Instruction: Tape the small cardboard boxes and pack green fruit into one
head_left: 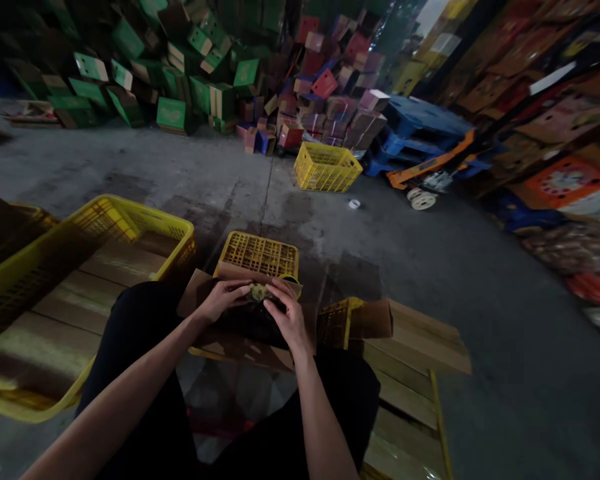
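A small yellowish-green thing (259,292) with a rounded, shiny look is between my two hands; its kind is too dim to make out. My left hand (223,300) pinches its left side with the fingertips. On the other side, the fingers of my right hand (289,319) close around it. Both hands are over an open cardboard box (260,352) between my knees, whose dark inside is partly hidden by them. Just beyond the box stands an upturned yellow crate (260,252), with a round yellow-rimmed object (294,285) at its near right corner.
Long cartons lie in a large yellow crate (110,201) at left. More flat cartons (405,393) fill a crate at right. Farther off are a yellow basket (327,170), blue pallets (425,117), an orange pallet jack (433,163) and heaped green boxes (173,115).
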Demonstrator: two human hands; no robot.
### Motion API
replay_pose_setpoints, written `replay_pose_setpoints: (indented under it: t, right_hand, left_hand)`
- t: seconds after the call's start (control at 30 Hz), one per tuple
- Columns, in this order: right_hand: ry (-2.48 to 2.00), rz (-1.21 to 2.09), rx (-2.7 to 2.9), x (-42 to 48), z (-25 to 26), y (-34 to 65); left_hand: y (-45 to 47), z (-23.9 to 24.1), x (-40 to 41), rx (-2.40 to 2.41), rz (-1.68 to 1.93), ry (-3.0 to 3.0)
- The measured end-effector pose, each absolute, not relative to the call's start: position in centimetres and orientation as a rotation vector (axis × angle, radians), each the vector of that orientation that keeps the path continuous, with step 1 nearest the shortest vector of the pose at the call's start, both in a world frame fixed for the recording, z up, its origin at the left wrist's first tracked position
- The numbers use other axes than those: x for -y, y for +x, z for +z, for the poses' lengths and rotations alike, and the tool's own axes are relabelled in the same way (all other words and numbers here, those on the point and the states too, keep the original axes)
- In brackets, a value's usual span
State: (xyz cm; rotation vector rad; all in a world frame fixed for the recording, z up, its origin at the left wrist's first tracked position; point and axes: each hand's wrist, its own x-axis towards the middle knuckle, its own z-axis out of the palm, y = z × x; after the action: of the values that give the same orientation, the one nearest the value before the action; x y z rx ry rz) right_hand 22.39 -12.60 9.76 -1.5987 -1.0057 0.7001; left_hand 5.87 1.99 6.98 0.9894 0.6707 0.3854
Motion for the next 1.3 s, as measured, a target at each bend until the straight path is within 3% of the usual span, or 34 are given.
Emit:
replay_pose_setpoints:
  t: [0.3, 0.57, 0.8, 1.1, 1.3]
  right_hand:
    - [-1.541, 0.752, 0.759, 12.8, 9.1, 22.6]
    - [-1.491, 0.771, 0.557, 12.9, 8.0, 22.6]
    - [-1.407, 0.776, 0.436, 12.5, 7.8, 22.4]
    - [-1.218, 0.863, 0.167, 12.2, 8.1, 21.9]
    - [-1.33, 0.801, 0.423, 12.7, 8.4, 22.4]
  left_hand:
    - [5.8, 7.8, -1.9, -0.666, 0.382, 1.022]
    - [5.7, 8.8, -2.3, -0.52, 0.43, 1.401]
    - [5.9, 8.6, -2.6, -0.719, 0.557, 1.65]
    - [6.2, 8.5, -2.0, -0.694, 0.643, 1.45]
    - [6.0, 8.2, -1.8, -0.769, 0.369, 1.101]
